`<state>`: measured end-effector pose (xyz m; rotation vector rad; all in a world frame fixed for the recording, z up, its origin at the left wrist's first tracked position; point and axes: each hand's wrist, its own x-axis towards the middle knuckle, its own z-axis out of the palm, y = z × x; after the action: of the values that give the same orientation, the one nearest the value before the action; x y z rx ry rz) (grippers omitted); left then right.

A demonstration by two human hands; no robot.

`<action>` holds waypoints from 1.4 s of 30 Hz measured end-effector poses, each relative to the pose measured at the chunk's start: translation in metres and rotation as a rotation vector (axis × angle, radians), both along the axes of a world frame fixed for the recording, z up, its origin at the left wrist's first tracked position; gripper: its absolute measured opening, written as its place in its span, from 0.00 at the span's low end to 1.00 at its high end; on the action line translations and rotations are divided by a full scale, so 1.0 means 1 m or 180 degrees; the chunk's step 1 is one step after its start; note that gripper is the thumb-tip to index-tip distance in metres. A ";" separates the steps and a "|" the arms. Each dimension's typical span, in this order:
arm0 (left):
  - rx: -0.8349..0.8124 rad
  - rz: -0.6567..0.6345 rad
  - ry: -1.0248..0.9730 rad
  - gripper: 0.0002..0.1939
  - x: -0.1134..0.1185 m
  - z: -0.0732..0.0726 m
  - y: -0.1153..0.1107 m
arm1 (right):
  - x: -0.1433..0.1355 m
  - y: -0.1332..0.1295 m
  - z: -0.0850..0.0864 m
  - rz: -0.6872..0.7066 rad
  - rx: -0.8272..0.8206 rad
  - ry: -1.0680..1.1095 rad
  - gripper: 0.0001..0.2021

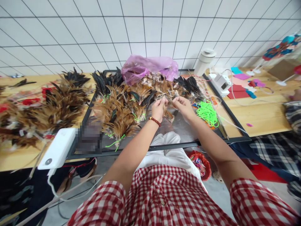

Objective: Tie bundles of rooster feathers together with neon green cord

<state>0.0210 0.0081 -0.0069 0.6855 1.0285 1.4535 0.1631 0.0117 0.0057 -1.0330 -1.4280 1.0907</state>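
My left hand (160, 108), with a beaded bracelet at its wrist, is closed in a pinch over the framed dark tray (185, 128). Small brown feathers (167, 115) show just beneath its fingertips. Close beside it on the right, my right hand (182, 106) is also closed, thumb against fingers; what it pinches is too small to make out. Brown feather bunches (119, 121), some tied with green cord, lie left of my hands. Black feathers (190, 84) and loose brown feathers lie behind them. A heap of bright green cord (207, 113) sits right of my right forearm.
A pink plastic bag (150, 67) and a white bottle (205, 62) stand behind. White power bank (57, 149) at left; white charger (221, 83) and coloured felt (238, 91) at right. More feathers (63, 106) lie left. A red basket (199, 164) is below; people sit either side.
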 end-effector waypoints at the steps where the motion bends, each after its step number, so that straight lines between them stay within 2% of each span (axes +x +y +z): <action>1: 0.0054 0.0007 0.0032 0.14 0.000 -0.003 0.001 | -0.003 -0.002 0.001 0.0059 -0.0037 0.0016 0.22; 5: 0.0315 -0.0008 0.0021 0.15 0.005 -0.011 0.005 | -0.010 -0.005 0.000 0.0152 -0.0177 0.0011 0.25; 12: 0.0375 -0.0373 -0.0128 0.15 0.007 -0.014 0.003 | -0.013 -0.004 -0.007 0.0267 -0.0403 -0.0017 0.28; 16: 0.0374 -0.0128 0.0078 0.14 0.005 -0.010 0.001 | -0.007 0.001 -0.008 0.0145 -0.0087 -0.0036 0.28; 18: 0.0413 -0.0143 0.0228 0.14 0.005 -0.007 0.001 | -0.001 0.002 -0.004 0.0104 0.0136 0.0104 0.28; 23: 0.0612 -0.0840 0.0419 0.17 0.005 0.001 -0.006 | 0.009 0.001 0.002 0.0607 0.0215 0.0246 0.28; 26: 0.0619 -0.1204 0.0449 0.18 0.005 0.003 -0.011 | 0.007 0.000 0.002 0.0635 0.0236 0.0203 0.27; 29: 0.0547 -0.1293 0.0507 0.19 0.005 0.003 -0.012 | 0.010 0.003 0.005 0.0432 0.0546 -0.0183 0.26; 31: 0.0467 -0.1194 0.0461 0.17 0.004 0.003 -0.011 | 0.022 0.007 0.009 0.0102 0.0873 -0.0720 0.21; 34: 0.0325 -0.0912 0.0191 0.15 0.003 0.004 -0.008 | 0.057 0.017 0.013 -0.0750 0.1203 -0.1623 0.07; 36: 0.0266 -0.0709 0.0009 0.15 0.001 0.004 -0.004 | 0.082 0.023 0.011 -0.0988 0.1167 -0.2129 0.05; 39: 0.0231 -0.0525 -0.0101 0.15 -0.001 0.005 -0.001 | 0.105 0.028 0.003 -0.0686 0.1023 -0.2625 0.07; 42: 0.0217 -0.0491 -0.0121 0.15 0.000 0.005 -0.001 | 0.105 0.031 -0.004 -0.0039 0.0825 -0.2709 0.08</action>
<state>0.0208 0.0067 -0.0016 0.7666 0.8804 1.3669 0.2682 0.0424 0.0016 -1.3816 -2.1510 0.4170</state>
